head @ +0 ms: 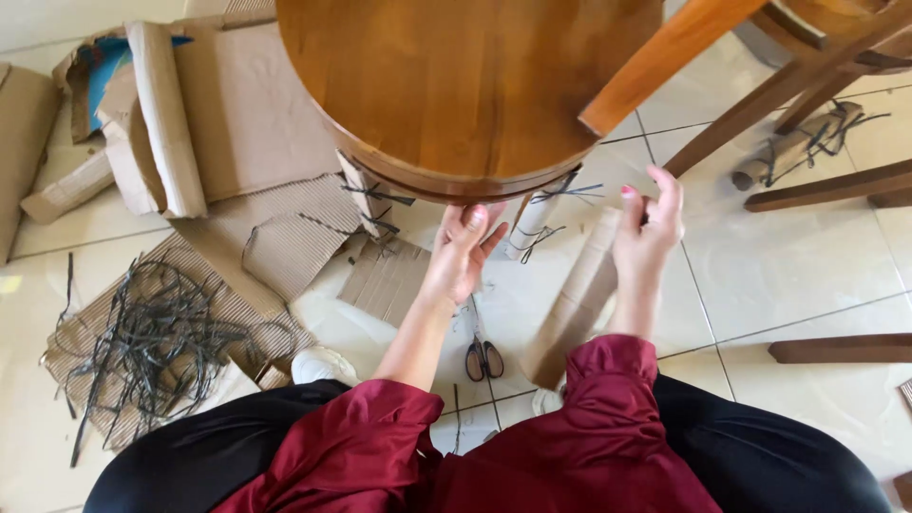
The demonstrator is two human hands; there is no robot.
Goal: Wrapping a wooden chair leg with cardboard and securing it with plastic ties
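Centrally, the left hand (464, 249) pressed spread fingers against the round wooden stool (456, 85) rim at upper middle, while the right hand (648, 228) pinched the top of a cardboard tube (573, 304) slanting just below it, scissors (483, 359) lying between the forearms.

Dark red shiny sleeves, black trousers, a white shoe, pink-painted fingernails.

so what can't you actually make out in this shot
Head view only:
- Right hand: the palm side on the cardboard wrap faces away, so the grip is unclear.
- Left hand: fingertips lie against the round wooden top's rim; contact unclear.
- Wrapped legs: upper ends hidden under the top.
- Scissors: blades behind the left forearm.
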